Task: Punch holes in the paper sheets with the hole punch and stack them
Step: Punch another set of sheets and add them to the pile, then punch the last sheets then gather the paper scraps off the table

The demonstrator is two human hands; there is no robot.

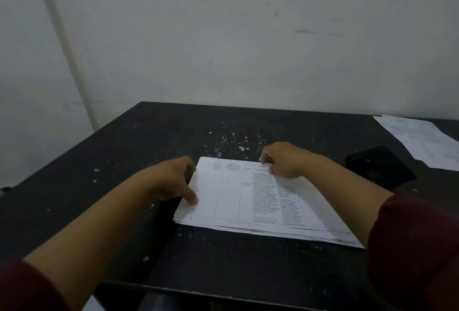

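While hands (173,179) grip paper stack (248,201) edges (far, left), hole punch (380,166) right.

Surface (223,261): I see matt black, rough-looking, flecked with pale specks.
Paper stack (231,201): matt white printed sheets, smooth.
Hole punch (380,169), at 3 o'clock: dark, slightly glossy; material unclear.
Sleeves (417,248): maroon cloth.
Wall (248,37): matt, scuffed.

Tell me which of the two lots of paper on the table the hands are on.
The printed stack in the middle: the left hand grips its left edge, the right hand its far edge. The other paper lies untouched at the far right, beyond the black object.
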